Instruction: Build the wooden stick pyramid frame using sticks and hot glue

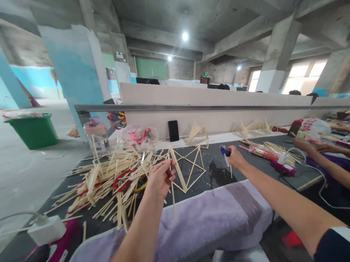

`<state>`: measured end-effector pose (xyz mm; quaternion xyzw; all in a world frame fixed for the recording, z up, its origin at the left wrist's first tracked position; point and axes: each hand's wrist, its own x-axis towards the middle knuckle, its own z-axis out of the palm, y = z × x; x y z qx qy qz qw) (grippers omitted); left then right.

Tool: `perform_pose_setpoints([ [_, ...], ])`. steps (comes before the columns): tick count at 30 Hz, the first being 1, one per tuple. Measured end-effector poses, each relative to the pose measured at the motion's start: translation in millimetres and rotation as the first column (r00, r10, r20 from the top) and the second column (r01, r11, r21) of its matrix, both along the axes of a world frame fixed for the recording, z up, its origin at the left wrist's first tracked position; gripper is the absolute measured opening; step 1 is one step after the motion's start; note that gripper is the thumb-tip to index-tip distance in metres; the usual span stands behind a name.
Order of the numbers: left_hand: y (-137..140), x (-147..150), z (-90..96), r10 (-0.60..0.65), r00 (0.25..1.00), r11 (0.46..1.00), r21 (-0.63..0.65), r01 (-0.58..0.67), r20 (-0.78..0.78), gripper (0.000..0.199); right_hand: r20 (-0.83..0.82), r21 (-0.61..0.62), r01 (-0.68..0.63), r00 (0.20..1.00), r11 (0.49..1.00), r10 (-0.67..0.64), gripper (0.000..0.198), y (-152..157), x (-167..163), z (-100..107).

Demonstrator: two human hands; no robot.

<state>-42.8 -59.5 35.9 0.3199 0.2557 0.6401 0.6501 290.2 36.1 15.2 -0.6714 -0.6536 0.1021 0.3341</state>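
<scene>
Raw concrete beams and a ceiling (156, 8) with small lit lamps stretch over a workshop, above a dark worktable (213, 150) backed by a pale partition (149, 94). Far left, a green bin (33, 132) stands on the floor near a blue-and-white pillar (70, 67); closer, a white plug (47, 230) sits in a magenta power strip (64, 249) at the table's edge. Next comes a loose heap of thin wooden sticks (107, 173), with a red-handled tool (121, 180) lying among them and a clear bag of red and white bits (138, 138) behind. The left hand (163, 177) pinches one upright stick (174, 200) between thumb and fingers, just beside an angular stick frame (193, 168) standing on the table; whether hand and frame touch, I cannot tell. A black phone (173, 131) leans against the partition behind. Well apart from the left, the right hand (236, 158) is closed around a small dark blue item (225, 150), perhaps a tool, too blurred to name. Below, a lilac cloth (203, 219) drapes the near edge. Farther right lie a bundle of sticks in pink-printed wrapping (260, 150), a second magenta power strip (283, 167) and a co-worker's forearms (337, 162).
</scene>
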Motion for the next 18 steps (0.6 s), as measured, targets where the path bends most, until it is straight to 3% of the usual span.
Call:
perform_pose_setpoints([
  [2, 1.3, -6.4, 3.0, 0.033, 0.999, 0.999, -0.002, -0.033, 0.042, 0.02, -0.098, 0.027, -0.075, 0.992, 0.997, 0.077, 0.039, -16.2, -5.9, 3.0],
  [4, 2.3, -13.5, 6.0, 0.038, 0.996, 0.999, 0.033, -0.041, 0.081, 0.018, -0.232, 0.044, -0.234, 0.943, 0.971, 0.238, 0.032, -38.9, -22.3, 2.2],
  [6, 3.4, -21.4, 7.9, 0.047, 0.992, 0.996, 0.071, -0.056, 0.114, 0.017, -0.593, 0.081, -0.577, 0.627, 0.813, 0.504, 0.025, -64.9, -48.3, -1.0],
  [7, 4.2, -25.7, 8.2, 0.057, 0.99, 0.994, 0.081, -0.068, 0.132, 0.016, -0.683, 0.052, -0.705, 0.492, 0.707, 0.54, 0.023, -77.3, -64.1, -2.9],
  [8, 5.1, -30.3, 8.2, 0.067, 0.986, 0.993, 0.085, -0.081, 0.151, 0.014, -0.744, 0.032, -0.784, 0.396, 0.62, 0.538, 0.021, -87.9, -81.0, -4.7],
  [11, 7.4, -44.8, 7.9, 0.108, 0.972, 0.988, 0.085, -0.128, 0.208, 0.011, -0.871, 0.014, -0.882, 0.22, 0.47, 0.438, 0.018, -104.9, -130.2, -10.2],
  [13, 7.6, -53.2, 8.8, 0.148, 0.96, 0.982, 0.078, -0.171, 0.239, 0.009, -0.917, -0.011, -0.882, 0.197, 0.47, 0.348, 0.021, -103.5, -154.4, -15.1],
  [15, 6.0, -58.9, 10.7, 0.185, 0.949, 0.976, 0.064, -0.207, 0.257, 0.008, -0.927, -0.041, -0.864, 0.221, 0.502, 0.303, 0.021, -96.0, -167.3, -21.9],
  [18, 1.7, -61.2, 14.2, 0.2, 0.948, 0.975, 0.047, -0.218, 0.247, 0.011, -0.879, -0.04, -0.821, 0.3, 0.569, 0.371, 0.016, -82.3, -166.9, -31.0],
])
